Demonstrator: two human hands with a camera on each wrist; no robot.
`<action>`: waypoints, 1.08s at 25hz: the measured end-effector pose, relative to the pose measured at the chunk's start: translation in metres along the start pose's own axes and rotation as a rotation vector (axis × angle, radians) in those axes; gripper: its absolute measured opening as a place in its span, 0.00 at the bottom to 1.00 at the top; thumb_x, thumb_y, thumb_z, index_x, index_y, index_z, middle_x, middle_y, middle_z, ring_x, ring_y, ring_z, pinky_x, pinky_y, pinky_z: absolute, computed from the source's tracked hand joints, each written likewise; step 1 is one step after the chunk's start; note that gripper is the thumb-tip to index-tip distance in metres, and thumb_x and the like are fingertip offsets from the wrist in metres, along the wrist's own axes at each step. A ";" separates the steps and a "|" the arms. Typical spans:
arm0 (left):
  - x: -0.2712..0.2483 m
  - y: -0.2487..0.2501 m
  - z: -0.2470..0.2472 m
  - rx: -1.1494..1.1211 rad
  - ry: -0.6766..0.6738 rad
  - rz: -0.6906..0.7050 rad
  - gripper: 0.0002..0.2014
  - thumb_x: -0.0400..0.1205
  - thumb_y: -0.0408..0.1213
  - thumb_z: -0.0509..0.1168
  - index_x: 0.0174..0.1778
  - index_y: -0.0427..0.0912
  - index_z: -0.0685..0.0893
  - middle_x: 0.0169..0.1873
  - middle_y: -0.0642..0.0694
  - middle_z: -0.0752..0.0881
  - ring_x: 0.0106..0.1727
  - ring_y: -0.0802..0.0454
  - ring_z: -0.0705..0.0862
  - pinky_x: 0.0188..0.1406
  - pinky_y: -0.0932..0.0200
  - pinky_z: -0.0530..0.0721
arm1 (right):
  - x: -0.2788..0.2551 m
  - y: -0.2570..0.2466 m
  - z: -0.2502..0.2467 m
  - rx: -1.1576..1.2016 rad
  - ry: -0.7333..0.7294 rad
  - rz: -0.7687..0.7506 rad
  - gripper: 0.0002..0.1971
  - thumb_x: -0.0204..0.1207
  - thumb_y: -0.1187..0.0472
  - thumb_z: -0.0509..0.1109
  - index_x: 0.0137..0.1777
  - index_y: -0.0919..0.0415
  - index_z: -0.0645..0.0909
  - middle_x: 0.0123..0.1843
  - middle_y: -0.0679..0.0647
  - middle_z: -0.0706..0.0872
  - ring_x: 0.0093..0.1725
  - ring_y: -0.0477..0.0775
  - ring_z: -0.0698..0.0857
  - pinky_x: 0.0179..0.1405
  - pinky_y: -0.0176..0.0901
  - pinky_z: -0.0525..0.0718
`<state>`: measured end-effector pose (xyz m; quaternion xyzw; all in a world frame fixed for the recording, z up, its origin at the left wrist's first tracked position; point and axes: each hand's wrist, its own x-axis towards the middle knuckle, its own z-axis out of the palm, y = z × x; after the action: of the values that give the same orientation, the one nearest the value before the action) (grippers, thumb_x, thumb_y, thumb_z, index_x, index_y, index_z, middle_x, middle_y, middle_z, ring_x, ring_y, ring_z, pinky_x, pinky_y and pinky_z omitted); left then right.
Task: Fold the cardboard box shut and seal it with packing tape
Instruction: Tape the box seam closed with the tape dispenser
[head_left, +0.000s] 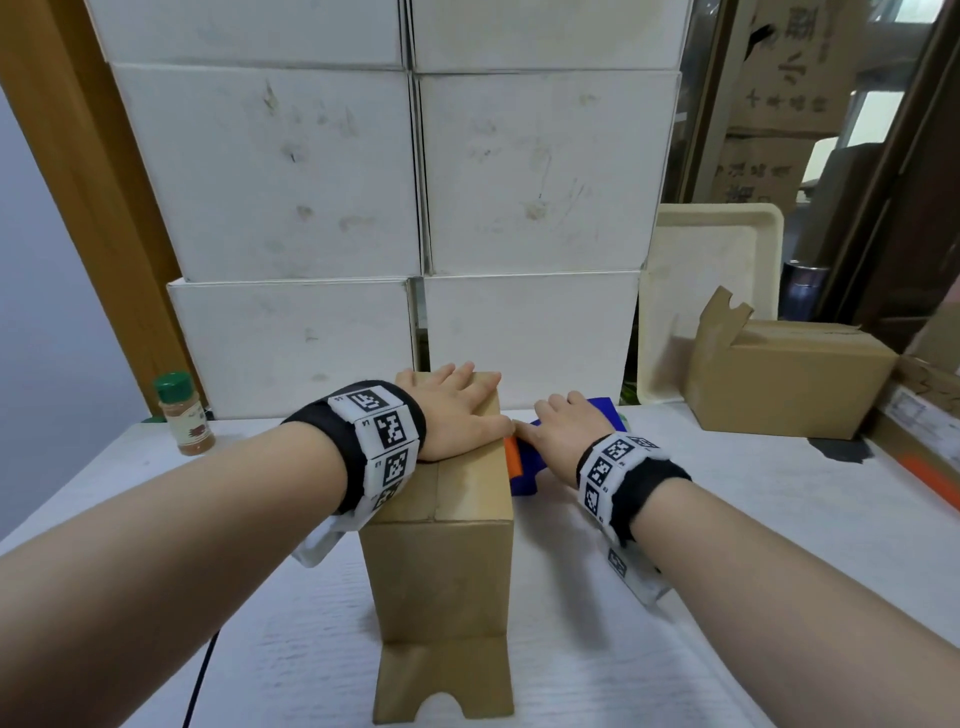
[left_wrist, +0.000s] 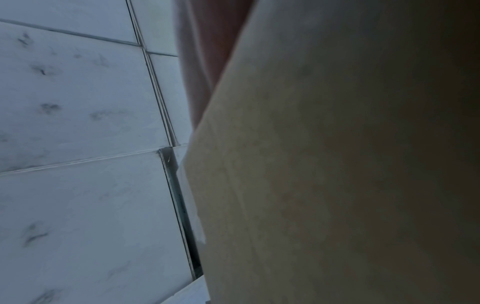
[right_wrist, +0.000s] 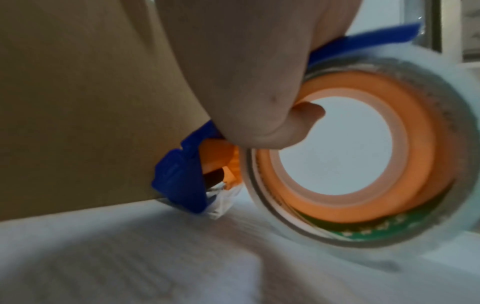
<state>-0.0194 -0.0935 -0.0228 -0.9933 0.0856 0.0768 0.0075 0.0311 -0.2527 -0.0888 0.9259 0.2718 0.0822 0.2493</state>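
A tall brown cardboard box (head_left: 441, 577) stands on the white table (head_left: 727, 545), its top flaps folded flat with a centre seam; one flap with a notch lies on the table at its near foot. My left hand (head_left: 457, 410) lies flat on the box top, fingers straight. My right hand (head_left: 563, 428) grips a blue and orange tape dispenser (head_left: 524, 470) beside the box's right wall. In the right wrist view the fingers (right_wrist: 259, 98) curl round the dispenser (right_wrist: 182, 181), whose blue nose touches the box side (right_wrist: 85, 102) low down; the clear tape roll (right_wrist: 363, 156) sits behind it.
Stacked white cartons (head_left: 415, 182) form a wall behind the box. A spice jar with a green lid (head_left: 183, 413) stands at the left. A second brown box (head_left: 779, 374) and a pale tray (head_left: 711, 291) sit at the right. A black cable (head_left: 200, 675) hangs at the near edge.
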 end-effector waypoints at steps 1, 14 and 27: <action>0.000 0.000 0.000 0.004 0.001 0.000 0.35 0.81 0.65 0.44 0.83 0.59 0.44 0.85 0.50 0.45 0.86 0.50 0.44 0.82 0.37 0.43 | 0.002 0.000 0.000 -0.001 0.006 0.003 0.29 0.78 0.53 0.63 0.79 0.52 0.62 0.62 0.59 0.76 0.63 0.62 0.74 0.62 0.49 0.69; -0.002 -0.002 -0.001 -0.039 -0.001 -0.014 0.40 0.80 0.67 0.45 0.84 0.50 0.43 0.85 0.52 0.43 0.86 0.54 0.43 0.83 0.40 0.42 | -0.003 0.052 -0.025 0.828 0.044 0.551 0.17 0.72 0.66 0.59 0.61 0.58 0.71 0.46 0.56 0.80 0.47 0.62 0.83 0.44 0.49 0.80; -0.003 0.000 -0.001 -0.056 -0.007 -0.022 0.41 0.79 0.69 0.44 0.84 0.50 0.44 0.85 0.50 0.43 0.86 0.54 0.42 0.83 0.39 0.40 | 0.051 0.004 -0.052 0.869 0.259 0.643 0.22 0.73 0.62 0.65 0.68 0.58 0.67 0.60 0.61 0.79 0.61 0.64 0.79 0.55 0.52 0.76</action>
<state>-0.0224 -0.0930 -0.0211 -0.9938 0.0725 0.0826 -0.0193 0.0609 -0.2060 -0.0409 0.9622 0.0127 0.1477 -0.2285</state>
